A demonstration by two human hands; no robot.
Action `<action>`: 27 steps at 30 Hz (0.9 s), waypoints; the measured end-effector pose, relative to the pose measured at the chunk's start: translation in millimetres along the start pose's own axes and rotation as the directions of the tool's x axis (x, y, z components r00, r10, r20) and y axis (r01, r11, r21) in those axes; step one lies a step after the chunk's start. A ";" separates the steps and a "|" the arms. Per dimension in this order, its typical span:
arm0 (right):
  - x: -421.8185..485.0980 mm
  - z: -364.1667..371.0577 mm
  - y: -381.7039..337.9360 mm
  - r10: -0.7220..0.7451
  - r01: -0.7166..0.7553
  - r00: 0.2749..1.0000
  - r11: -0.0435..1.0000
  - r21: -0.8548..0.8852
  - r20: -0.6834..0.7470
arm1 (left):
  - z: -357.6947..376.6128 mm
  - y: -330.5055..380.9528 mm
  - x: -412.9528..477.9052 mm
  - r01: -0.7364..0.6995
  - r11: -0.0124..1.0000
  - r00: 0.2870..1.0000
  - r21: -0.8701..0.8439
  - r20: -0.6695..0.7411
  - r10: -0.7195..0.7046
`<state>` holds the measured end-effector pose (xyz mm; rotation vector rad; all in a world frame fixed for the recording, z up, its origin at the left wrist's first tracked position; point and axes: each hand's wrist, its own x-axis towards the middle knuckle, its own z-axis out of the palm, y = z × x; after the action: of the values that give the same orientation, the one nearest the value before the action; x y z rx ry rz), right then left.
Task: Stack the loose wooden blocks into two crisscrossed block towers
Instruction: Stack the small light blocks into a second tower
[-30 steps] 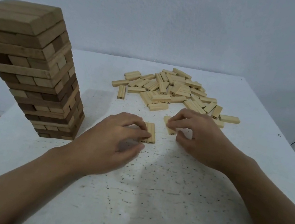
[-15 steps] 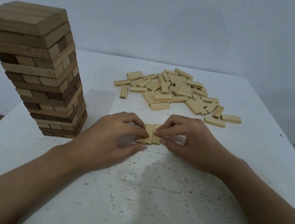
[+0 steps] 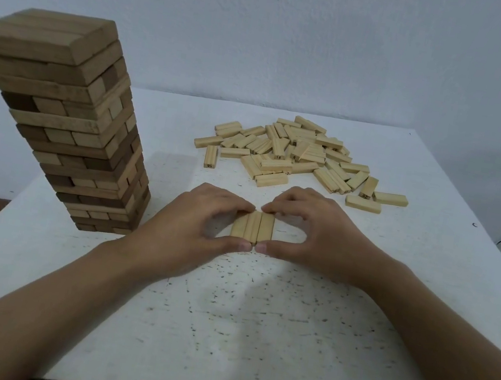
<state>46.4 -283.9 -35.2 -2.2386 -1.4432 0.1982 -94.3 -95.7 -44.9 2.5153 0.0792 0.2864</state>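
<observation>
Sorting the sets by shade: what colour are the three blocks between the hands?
Pale yellowish wood, lighter than the tower; the three blocks show best in the head view.

Both forearms run off the bottom edge, so nothing past them shows. The left hand (image 3: 189,229) covers the left side of the row of three blocks (image 3: 252,230), and the right hand (image 3: 318,234) hides its right edge (can't tell how firmly either grip presses). Printed numbers on the pile (image 3: 301,155) are too small to read. The tower (image 3: 65,122) hides the counter (image 3: 250,339) behind it, and the counter's near edge is cut off.
</observation>
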 end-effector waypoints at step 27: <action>-15.8 -28.8 27.3 0.114 -0.115 0.993 0.992 0.057 0.016 | 19.8 31.1 41.0 0.049 0.991 0.998 -0.125 0.047 -0.044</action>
<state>72.3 -315.9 -24.4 -2.2785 -1.2991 0.2877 -50.2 -127.3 -35.1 2.3895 0.0988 0.2097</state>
